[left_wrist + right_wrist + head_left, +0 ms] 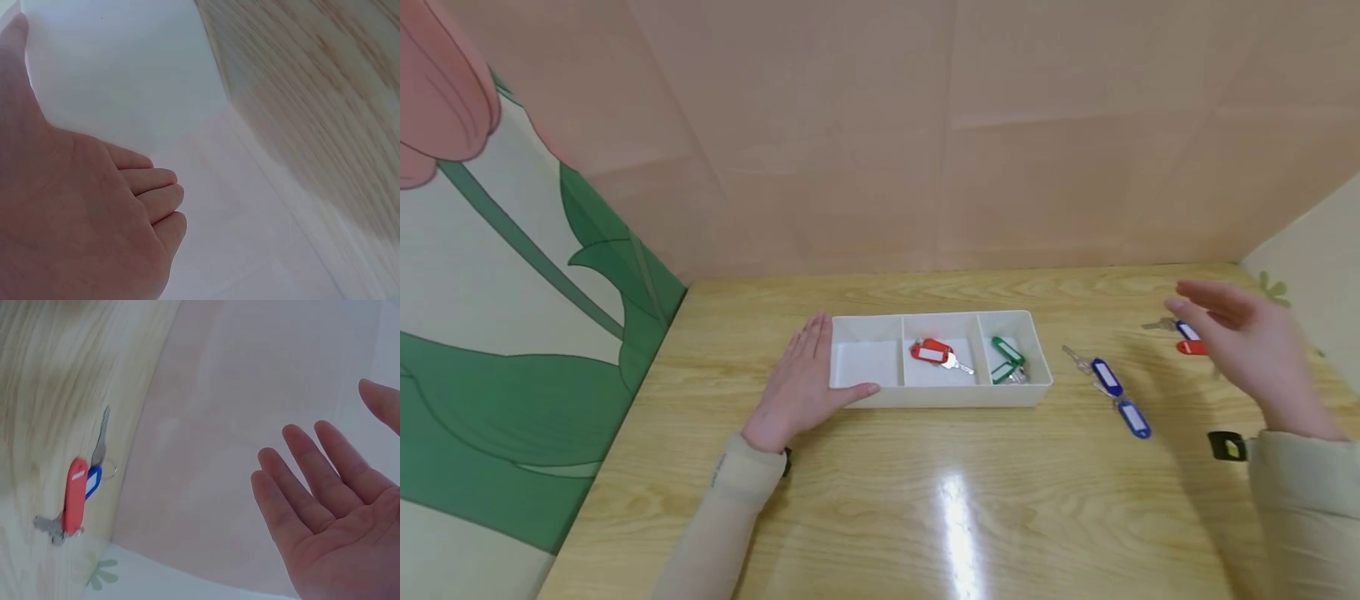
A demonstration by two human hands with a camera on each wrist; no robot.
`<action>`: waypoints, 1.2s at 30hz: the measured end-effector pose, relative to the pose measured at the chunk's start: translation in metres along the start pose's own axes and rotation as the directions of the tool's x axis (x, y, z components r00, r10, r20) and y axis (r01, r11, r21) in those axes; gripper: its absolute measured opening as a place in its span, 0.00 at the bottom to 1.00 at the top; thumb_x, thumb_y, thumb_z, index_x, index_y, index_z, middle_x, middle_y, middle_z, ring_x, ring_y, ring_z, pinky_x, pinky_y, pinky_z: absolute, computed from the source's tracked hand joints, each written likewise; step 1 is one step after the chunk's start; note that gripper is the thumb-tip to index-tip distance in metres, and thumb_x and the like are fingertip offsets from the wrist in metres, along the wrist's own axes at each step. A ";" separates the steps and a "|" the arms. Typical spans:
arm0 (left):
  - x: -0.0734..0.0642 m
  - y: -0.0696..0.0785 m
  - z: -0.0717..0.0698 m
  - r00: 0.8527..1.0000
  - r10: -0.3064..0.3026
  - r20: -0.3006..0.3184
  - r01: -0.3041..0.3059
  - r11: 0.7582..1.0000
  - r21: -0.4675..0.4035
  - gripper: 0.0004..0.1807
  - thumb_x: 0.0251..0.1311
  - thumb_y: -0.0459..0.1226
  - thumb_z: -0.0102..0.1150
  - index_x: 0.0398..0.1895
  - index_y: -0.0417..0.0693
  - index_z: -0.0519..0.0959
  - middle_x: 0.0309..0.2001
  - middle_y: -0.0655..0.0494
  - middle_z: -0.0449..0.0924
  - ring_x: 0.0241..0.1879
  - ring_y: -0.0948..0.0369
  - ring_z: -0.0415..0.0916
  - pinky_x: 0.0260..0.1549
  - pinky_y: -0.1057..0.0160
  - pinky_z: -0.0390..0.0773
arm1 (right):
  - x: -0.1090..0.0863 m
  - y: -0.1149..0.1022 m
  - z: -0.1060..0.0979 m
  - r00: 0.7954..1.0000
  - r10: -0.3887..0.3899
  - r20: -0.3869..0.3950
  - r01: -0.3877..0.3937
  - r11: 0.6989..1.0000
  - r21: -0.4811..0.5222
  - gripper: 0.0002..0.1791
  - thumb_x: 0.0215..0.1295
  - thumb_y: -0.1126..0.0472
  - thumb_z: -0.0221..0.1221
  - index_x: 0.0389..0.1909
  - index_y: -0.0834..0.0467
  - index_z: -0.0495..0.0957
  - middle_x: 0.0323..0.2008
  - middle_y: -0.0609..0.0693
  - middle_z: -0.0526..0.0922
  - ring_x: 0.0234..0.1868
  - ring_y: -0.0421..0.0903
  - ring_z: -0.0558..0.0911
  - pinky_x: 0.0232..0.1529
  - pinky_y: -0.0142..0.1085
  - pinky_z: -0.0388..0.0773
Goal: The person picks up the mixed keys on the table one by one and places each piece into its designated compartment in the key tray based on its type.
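Observation:
A white three-compartment tray [940, 397] lies on the table. My left hand [801, 379] rests against its left end, fingers straight along the side and thumb over the front rim. Red-tagged keys [932, 352] lie in the middle compartment, green-tagged keys [1008, 360] in the right one. My right hand [1251, 346] is raised at the right, holding nothing, its fingers spread in the right wrist view. Near it on the table are a key with a red tag [75, 497] and a key with a blue tag [94, 481], partly hidden by the hand in the head view.
Two blue-tagged keys [1107, 377] lie on the wooden table [880, 500] between the tray and my right hand. A pinkish wall covering [880, 167] rises behind the table, and a flower-patterned panel [535, 400] stands at the left.

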State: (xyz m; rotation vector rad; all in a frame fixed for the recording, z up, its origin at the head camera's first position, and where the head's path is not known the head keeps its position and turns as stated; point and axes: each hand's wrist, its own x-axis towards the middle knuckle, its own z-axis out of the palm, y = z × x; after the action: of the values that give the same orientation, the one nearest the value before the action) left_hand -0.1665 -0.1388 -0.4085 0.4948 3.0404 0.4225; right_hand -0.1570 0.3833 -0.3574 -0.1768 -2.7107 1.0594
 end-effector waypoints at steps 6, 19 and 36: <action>-0.001 0.000 0.001 1.000 0.000 0.000 0.000 1.000 -0.006 0.71 0.52 0.82 0.39 0.81 0.36 0.37 0.82 0.43 0.34 0.80 0.51 0.33 0.76 0.56 0.36 | 0.004 0.012 -0.004 0.999 0.039 0.018 -0.038 0.998 -0.049 0.38 0.72 0.37 0.55 0.72 0.59 0.71 0.67 0.65 0.72 0.52 0.42 0.77 0.30 0.20 0.65; -0.001 0.000 0.002 1.000 0.004 -0.005 -0.004 1.000 -0.004 0.71 0.53 0.82 0.39 0.81 0.35 0.37 0.81 0.41 0.36 0.80 0.51 0.34 0.76 0.54 0.38 | 0.009 0.032 -0.015 0.997 0.065 0.052 -0.060 0.993 -0.104 0.40 0.75 0.38 0.52 0.73 0.65 0.66 0.67 0.73 0.68 0.54 0.61 0.76 0.25 0.20 0.63; -0.001 0.000 0.001 1.000 0.002 -0.001 -0.002 1.000 -0.004 0.71 0.52 0.82 0.39 0.81 0.35 0.38 0.81 0.42 0.36 0.80 0.52 0.33 0.76 0.55 0.37 | 0.010 0.057 -0.021 0.995 0.097 0.027 -0.092 0.987 -0.131 0.41 0.76 0.38 0.51 0.73 0.68 0.65 0.66 0.75 0.68 0.56 0.62 0.73 0.31 0.27 0.62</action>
State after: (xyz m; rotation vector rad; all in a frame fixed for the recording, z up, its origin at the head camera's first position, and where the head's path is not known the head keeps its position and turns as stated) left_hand -0.1658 -0.1391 -0.4095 0.4969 3.0396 0.4293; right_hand -0.1595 0.4409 -0.3792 -0.3155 -2.8273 0.9181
